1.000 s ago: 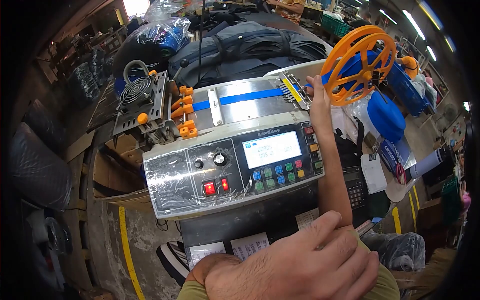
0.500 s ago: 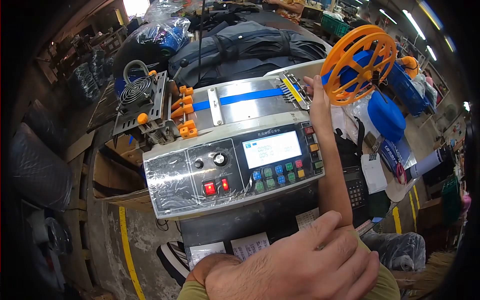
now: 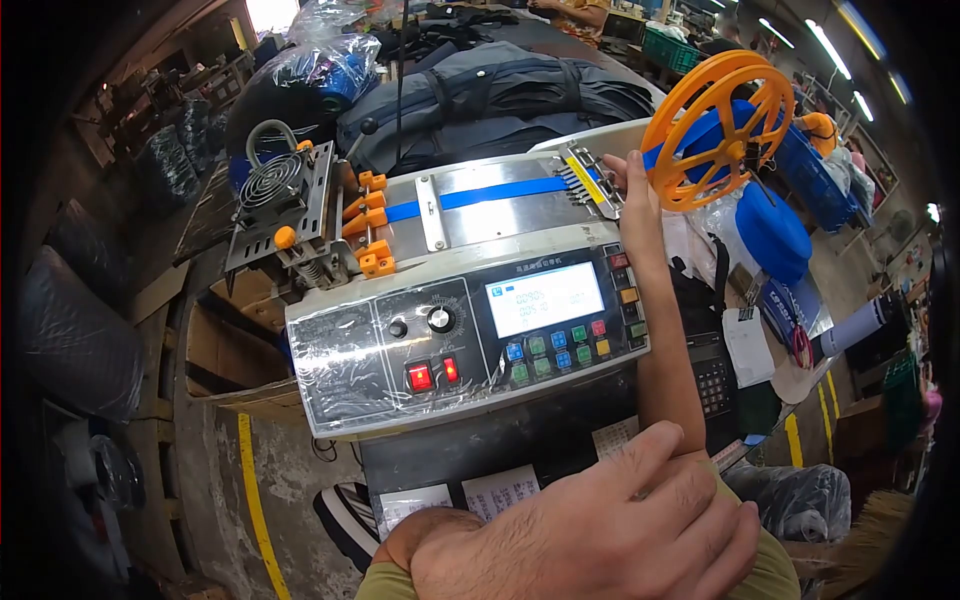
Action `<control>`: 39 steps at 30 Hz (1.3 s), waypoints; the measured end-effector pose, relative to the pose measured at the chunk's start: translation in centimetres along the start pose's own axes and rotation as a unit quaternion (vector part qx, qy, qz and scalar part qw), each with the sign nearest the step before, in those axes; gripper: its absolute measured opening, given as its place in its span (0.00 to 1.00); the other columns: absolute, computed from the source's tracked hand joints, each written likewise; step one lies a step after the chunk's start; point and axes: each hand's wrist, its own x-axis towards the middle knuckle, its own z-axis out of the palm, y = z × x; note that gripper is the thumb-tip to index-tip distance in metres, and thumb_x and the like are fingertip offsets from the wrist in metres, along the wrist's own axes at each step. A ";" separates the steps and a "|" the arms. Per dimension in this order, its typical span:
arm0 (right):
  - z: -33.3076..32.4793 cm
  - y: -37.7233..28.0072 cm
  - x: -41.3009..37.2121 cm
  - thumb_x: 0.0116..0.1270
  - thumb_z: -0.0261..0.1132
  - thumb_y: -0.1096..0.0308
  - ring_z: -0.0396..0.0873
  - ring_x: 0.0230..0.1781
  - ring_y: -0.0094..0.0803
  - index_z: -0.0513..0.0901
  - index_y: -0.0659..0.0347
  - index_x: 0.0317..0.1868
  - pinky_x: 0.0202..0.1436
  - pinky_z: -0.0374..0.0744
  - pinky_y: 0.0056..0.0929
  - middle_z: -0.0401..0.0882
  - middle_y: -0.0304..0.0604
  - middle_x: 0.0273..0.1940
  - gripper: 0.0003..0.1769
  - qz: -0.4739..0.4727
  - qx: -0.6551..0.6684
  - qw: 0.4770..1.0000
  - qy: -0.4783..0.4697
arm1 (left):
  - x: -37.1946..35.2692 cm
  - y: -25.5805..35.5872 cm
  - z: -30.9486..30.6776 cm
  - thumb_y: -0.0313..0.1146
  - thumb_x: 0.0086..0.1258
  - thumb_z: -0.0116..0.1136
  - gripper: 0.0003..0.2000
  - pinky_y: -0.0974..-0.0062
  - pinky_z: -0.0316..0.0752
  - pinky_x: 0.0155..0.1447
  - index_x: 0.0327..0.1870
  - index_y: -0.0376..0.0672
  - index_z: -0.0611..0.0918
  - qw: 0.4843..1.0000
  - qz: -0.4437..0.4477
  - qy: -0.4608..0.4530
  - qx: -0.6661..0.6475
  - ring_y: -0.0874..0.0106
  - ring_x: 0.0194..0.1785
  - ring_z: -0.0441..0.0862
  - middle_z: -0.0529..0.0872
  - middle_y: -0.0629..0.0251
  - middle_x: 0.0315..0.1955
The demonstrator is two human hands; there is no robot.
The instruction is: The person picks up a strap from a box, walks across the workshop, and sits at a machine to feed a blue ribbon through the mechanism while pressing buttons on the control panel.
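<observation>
A blue webbing strap [image 3: 505, 192] runs flat across the metal bed of a strap-cutting machine [image 3: 470, 310]. On the right it passes through a pin guide [image 3: 592, 183] towards an orange reel [image 3: 690, 160] wound with the same blue strap. My right hand [image 3: 638, 190] is raised between guide and reel, its fingers around the strap, though the contact is partly hidden. My left hand [image 3: 610, 520] lies across my lap in front of the machine, against my right elbow. Its fingers are curled, with nothing visible in them; the palm is hidden. Orange clamps [image 3: 372, 215] stand beside the cutter head [image 3: 285, 215].
A cardboard box [image 3: 235, 340] sits below the cutter. Dark bags [image 3: 500, 95] are piled behind the machine. At right lie a blue strap roll [image 3: 772, 232], a calculator [image 3: 712, 385], red-handled scissors [image 3: 802, 345] and a paper sheet [image 3: 748, 345].
The orange reel has turned a little and the display digits differ. A short blue strap end below the cutter is gone from sight. Both hands have hardly moved.
</observation>
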 end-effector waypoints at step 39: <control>0.1 0.3 0.2 0.84 0.42 0.35 0.78 0.64 0.41 0.83 0.73 0.65 0.74 0.68 0.34 0.84 0.57 0.61 0.44 -0.009 -0.010 1.000 0.009 | -0.1 0.0 0.1 0.32 0.63 0.63 0.14 0.64 0.77 0.58 0.48 0.38 0.86 1.000 -0.004 0.011 0.011 0.67 0.43 0.84 0.85 0.65 0.33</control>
